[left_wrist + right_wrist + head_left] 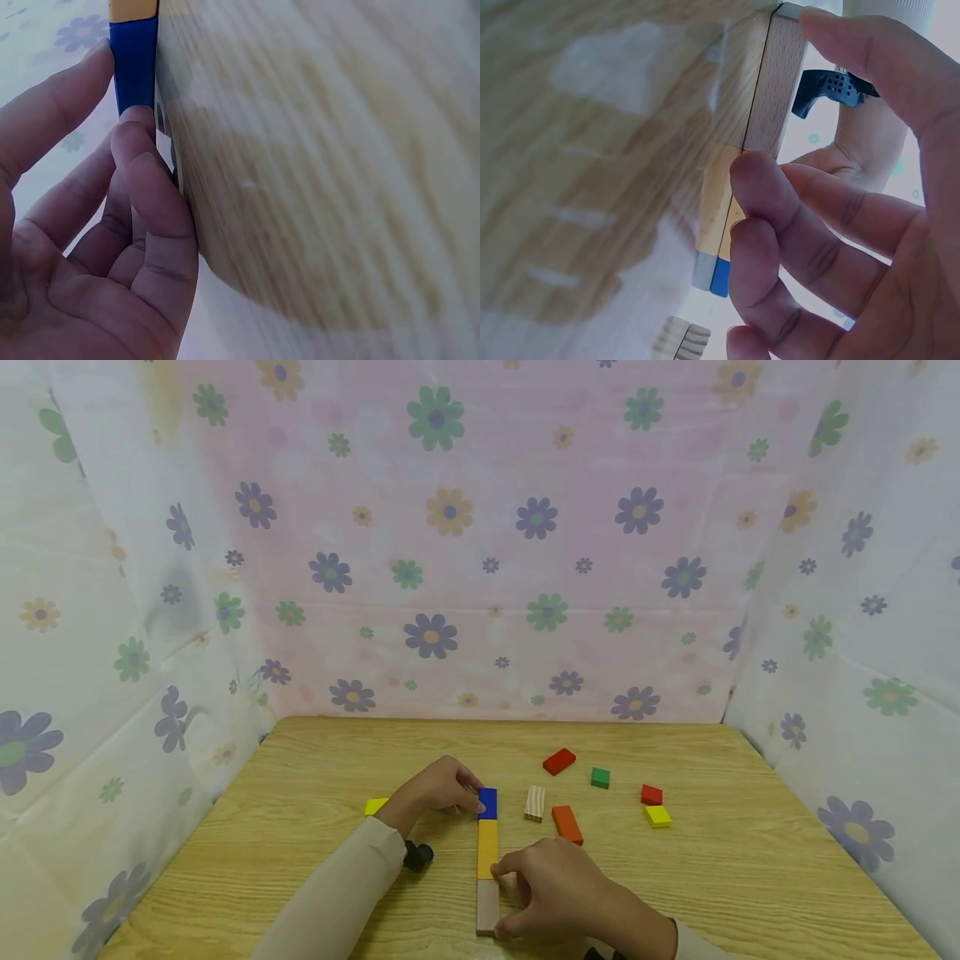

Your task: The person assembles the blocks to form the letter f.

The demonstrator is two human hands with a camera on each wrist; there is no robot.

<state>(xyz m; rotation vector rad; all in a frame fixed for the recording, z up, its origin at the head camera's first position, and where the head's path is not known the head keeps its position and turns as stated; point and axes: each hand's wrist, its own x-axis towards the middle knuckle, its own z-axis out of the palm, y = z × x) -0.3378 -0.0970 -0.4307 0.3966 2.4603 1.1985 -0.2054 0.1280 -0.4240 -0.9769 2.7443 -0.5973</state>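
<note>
Wooden tabletop [300, 768], left hand [444, 787] beyond right hand [558, 889], both curved against blocks [487, 848]

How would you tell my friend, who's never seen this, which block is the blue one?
On the wooden table, find the straight row of three blocks running away from the person. The blue block is at the far end, where the left hand touches it. It's the only blue one; its row-mates are yellow-orange and plain brown.
</note>
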